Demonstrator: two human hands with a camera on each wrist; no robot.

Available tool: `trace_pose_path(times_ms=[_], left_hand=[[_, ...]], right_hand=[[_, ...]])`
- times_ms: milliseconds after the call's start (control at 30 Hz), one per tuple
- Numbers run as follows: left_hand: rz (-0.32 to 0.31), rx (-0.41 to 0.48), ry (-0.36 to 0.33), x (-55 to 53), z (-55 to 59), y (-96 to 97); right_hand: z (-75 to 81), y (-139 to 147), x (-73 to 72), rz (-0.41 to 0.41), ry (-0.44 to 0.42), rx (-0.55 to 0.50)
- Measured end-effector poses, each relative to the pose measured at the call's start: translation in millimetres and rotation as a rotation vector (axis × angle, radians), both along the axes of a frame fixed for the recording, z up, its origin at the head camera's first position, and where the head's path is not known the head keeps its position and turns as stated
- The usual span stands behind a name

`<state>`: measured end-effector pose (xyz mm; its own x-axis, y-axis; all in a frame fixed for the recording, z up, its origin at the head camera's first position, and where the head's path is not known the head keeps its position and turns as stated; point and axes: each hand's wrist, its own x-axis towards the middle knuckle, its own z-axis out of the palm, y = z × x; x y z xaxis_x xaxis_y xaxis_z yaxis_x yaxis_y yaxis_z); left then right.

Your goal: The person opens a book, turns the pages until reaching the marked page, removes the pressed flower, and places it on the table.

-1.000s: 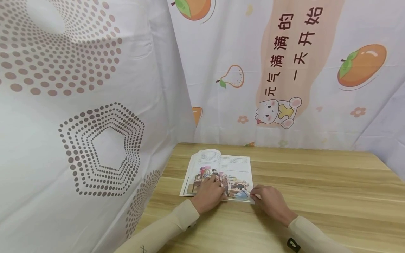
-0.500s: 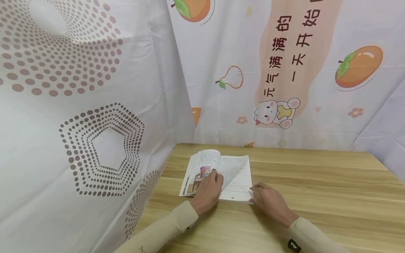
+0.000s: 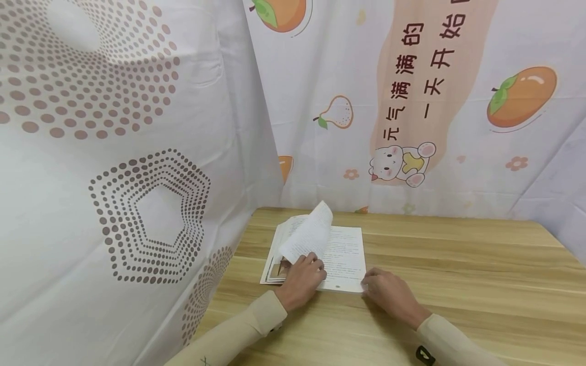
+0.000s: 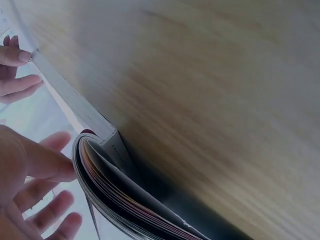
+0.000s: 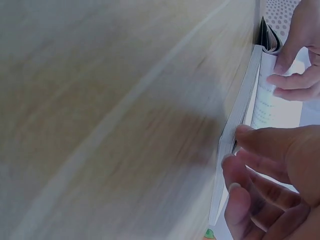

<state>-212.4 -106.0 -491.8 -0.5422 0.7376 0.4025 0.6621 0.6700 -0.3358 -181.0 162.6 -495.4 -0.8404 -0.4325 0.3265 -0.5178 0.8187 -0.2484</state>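
Note:
An open book (image 3: pixel 345 254) lies on the table, its right-hand page covered in print. One loose page (image 3: pixel 312 235) stands raised and curved over the left half. My left hand (image 3: pixel 301 280) rests by the bottom of the spine; its thumb touches the curled stack of pages (image 4: pixel 92 185) in the left wrist view, with the other fingers loosely spread. At the lower right corner of the book, my right hand (image 3: pixel 390 294) pinches the edge, thumb and curled fingertips against the page block (image 5: pixel 235 120). The hand hides what lies beneath its fingers.
The wooden table (image 3: pixel 458 269) extends to the right of the book. A white dotted curtain (image 3: pixel 151 213) hangs close on the left, and a fruit-patterned curtain (image 3: pixel 302 147) hangs behind the table's back edge.
The illustrated right-hand page has lifted and swung left, now curving over the left half and baring a printed page. Both hands stay in nearly the same places.

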Motion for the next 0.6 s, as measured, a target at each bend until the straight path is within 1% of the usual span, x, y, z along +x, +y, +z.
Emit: trace_pose_path(times_ms=[67,167,400,600], left_hand=[[0.001,-0.023,-0.016,0.7,-1.4,-0.5],[0.021,-0.03,-0.036,1.4,-2.8,-1.2],[0.037,-0.006,-0.018,1.7,-6.7,-1.1],[0.054,-0.022,-0.035,2.3,-5.5,-0.2]], right_hand=[[-0.2,0.3,-0.6,0.02,0.007,0.007],[0.3,0.7,-1.8,0.041,0.019,0.014],[2.7,0.8,-1.8,0.044,0.035,0.004],[0.3,0.5,-2.9,0.053,0.079,0.006]])
